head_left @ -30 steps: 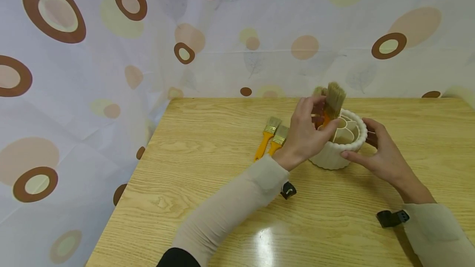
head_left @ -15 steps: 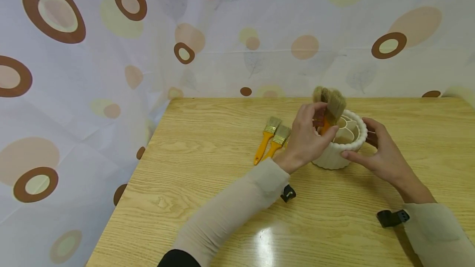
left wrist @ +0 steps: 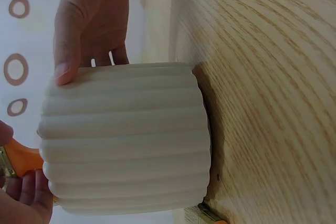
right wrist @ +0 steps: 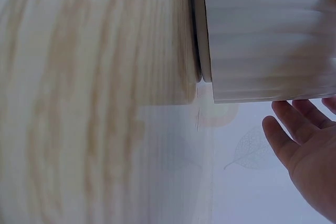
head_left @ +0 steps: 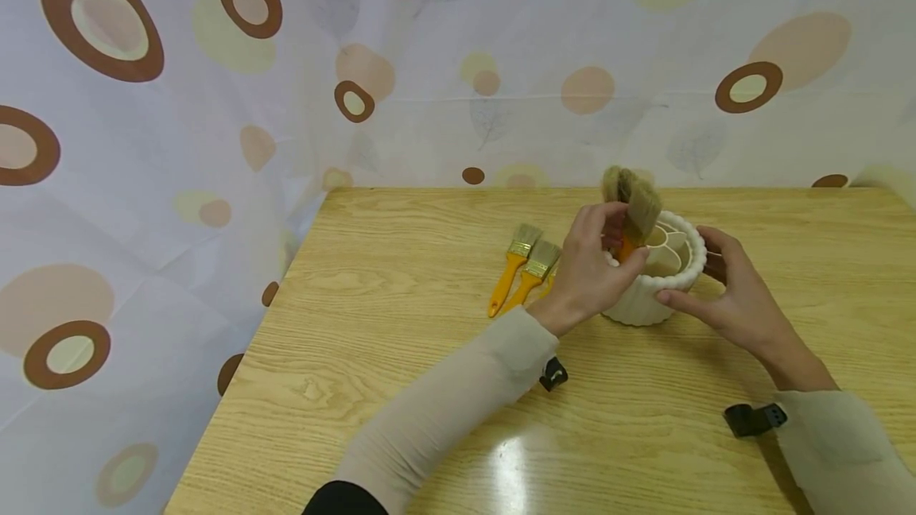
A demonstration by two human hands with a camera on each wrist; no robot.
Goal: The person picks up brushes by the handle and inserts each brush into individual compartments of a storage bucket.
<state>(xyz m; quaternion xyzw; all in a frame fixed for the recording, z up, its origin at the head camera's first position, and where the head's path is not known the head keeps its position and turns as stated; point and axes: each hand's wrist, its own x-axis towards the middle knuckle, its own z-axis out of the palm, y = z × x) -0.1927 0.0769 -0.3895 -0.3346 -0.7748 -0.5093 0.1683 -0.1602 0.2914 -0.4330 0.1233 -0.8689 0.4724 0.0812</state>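
In the head view, a cream ribbed organizer pot (head_left: 637, 304) with curved inner compartments stands upright on the table. My left hand (head_left: 590, 265) pinches a paintbrush (head_left: 643, 209) bristles up at the pot's left side. Its orange handle (left wrist: 23, 158), seen in the left wrist view, reaches down behind the pot's rim, and the lower end is hidden. Another clump of bristles (head_left: 613, 183) rises just behind the held brush; what supports it is hidden. My right hand (head_left: 740, 304) holds the pot's right side, thumb in front and fingers behind.
Several flat paintbrushes with orange handles, among them a left brush (head_left: 510, 269) and a middle brush (head_left: 535, 269), lie on the wooden table (head_left: 343, 340) left of my left hand. A patterned curtain (head_left: 429, 46) hangs behind and to the left of the table.
My left hand has lowered the paintbrush a little, and its bristles have shifted slightly left. More of the bristles behind it show now. The right hand and the pot stay in place.
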